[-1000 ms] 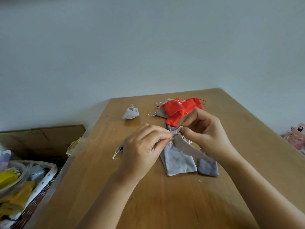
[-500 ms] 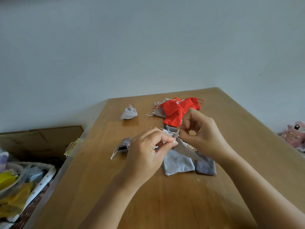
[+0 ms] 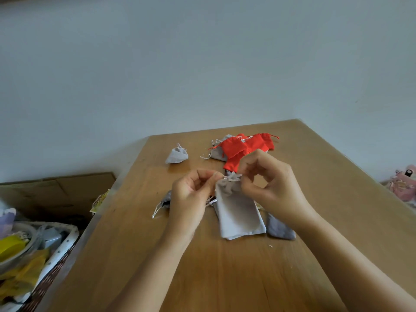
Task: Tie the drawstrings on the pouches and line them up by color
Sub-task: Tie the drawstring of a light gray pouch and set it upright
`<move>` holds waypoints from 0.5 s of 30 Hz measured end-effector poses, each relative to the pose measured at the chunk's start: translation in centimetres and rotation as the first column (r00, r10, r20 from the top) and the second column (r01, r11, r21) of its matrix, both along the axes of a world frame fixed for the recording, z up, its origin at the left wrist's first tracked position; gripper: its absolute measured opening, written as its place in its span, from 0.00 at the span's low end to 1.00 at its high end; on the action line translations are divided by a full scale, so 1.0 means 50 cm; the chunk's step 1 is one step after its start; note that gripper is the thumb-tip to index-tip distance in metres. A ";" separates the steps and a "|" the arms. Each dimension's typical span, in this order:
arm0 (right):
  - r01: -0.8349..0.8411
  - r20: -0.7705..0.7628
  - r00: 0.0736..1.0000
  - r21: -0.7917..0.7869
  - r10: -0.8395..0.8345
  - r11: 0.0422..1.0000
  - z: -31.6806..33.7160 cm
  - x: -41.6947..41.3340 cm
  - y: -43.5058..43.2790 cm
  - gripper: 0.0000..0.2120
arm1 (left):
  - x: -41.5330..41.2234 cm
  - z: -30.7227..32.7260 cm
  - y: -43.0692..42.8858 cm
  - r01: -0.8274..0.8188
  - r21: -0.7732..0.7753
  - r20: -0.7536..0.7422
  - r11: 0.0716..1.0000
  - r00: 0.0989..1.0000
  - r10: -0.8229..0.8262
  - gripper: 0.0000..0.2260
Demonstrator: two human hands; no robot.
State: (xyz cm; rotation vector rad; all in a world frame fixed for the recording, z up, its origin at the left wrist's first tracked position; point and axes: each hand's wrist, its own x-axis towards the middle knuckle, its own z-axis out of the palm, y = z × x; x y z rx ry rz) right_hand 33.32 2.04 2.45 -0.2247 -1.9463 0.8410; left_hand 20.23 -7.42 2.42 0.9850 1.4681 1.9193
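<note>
Mid-counter (image 3: 225,278): grey pouch (image 3: 238,212), neck gathered, pointing to 12 o'clock. Left hand (image 3: 191,199) grip closed in a fingertip pinch on the drawstring (image 3: 222,175), at 9 o'clock of the neck. Right hand (image 3: 270,185) grip pinches the gathered neck from 3 o'clock. Red pouches (image 3: 236,152) heaped at 12 o'clock; small grey pouch (image 3: 176,155) at 11; darker grey pouch (image 3: 280,227) just beside, at 4.

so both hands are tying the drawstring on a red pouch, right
Not red: the head view shows the left hand and right hand tying the drawstring on a grey pouch. The red pouches lie farther back on the table.
</note>
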 end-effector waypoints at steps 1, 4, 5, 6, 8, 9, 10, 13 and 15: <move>-0.058 0.001 0.998 -0.104 0.058 0.993 -0.001 -0.005 -0.006 0.08 | -0.005 -0.002 0.000 -0.015 -0.010 0.004 1.000 1.000 0.015 0.04; -0.144 -0.006 0.989 -0.312 0.149 0.939 -0.007 -0.016 -0.011 0.06 | -0.012 -0.003 -0.002 -0.048 0.001 0.001 0.999 0.999 0.048 0.05; -0.165 -0.014 0.985 -0.351 0.171 0.922 -0.007 -0.016 -0.010 0.06 | -0.013 -0.005 0.000 -0.060 0.018 -0.014 0.998 0.998 0.060 0.04; -0.182 -0.019 0.982 -0.382 0.189 0.906 -0.007 -0.016 -0.009 0.05 | -0.013 -0.007 0.000 -0.074 0.037 -0.043 0.997 0.996 0.075 0.04; -0.197 -0.027 0.978 -0.428 0.205 0.882 -0.009 -0.014 -0.010 0.05 | -0.011 -0.012 0.000 -0.113 0.076 -0.156 0.991 0.980 0.124 0.04; -0.185 -0.026 0.981 -0.424 0.193 0.886 -0.008 -0.015 -0.012 0.06 | -0.010 -0.015 -0.001 -0.135 0.096 -0.225 0.986 0.962 0.154 0.04; -0.165 -0.022 0.985 -0.405 0.171 0.899 -0.008 -0.016 -0.013 0.07 | -0.007 -0.016 -0.003 -0.154 0.117 -0.286 0.981 0.941 0.182 0.05; -0.101 -0.010 0.994 -0.376 0.105 0.921 -0.009 -0.022 -0.015 0.06 | -0.002 -0.021 -0.006 -0.191 0.190 -0.407 0.963 0.877 0.255 0.08; -0.070 0.004 0.997 -0.350 0.076 0.934 -0.009 -0.023 -0.019 0.05 | -0.003 -0.024 -0.005 -0.207 0.226 -0.436 0.952 0.853 0.289 0.07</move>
